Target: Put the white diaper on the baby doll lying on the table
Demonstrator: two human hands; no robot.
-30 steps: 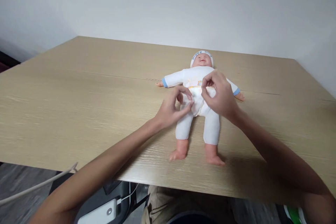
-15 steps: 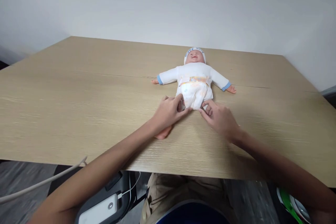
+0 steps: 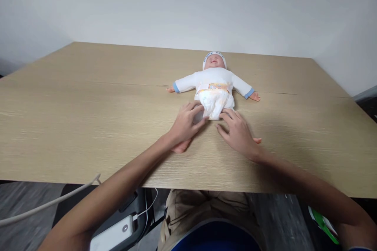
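Observation:
A baby doll (image 3: 216, 75) lies on its back with arms spread, in a white top with blue cuffs and a white printed cap. Around its hips is a white diaper (image 3: 216, 100) with an orange patterned waistband. My left hand (image 3: 187, 121) rests at the diaper's leg edge on the left, thumb and fingers apart. On the opposite leg edge, the fingers of my right hand (image 3: 235, 128) touch the diaper, and its thumb stands away from them. My hands and forearms hide most of the doll's legs; one foot (image 3: 181, 147) shows below my left wrist.
The doll lies on a wooden table (image 3: 103, 125) set against a pale wall (image 3: 176, 8). Below the front edge are a white power bank (image 3: 113, 235) with a cable, a beige cable (image 3: 53, 204) at the left and a green-and-white object (image 3: 322, 223) at the right.
My right thumb has parted from the fingers and the diaper edge. My left thumb and fingers have loosened at the other leg edge. The doll's other foot now shows beside my right wrist.

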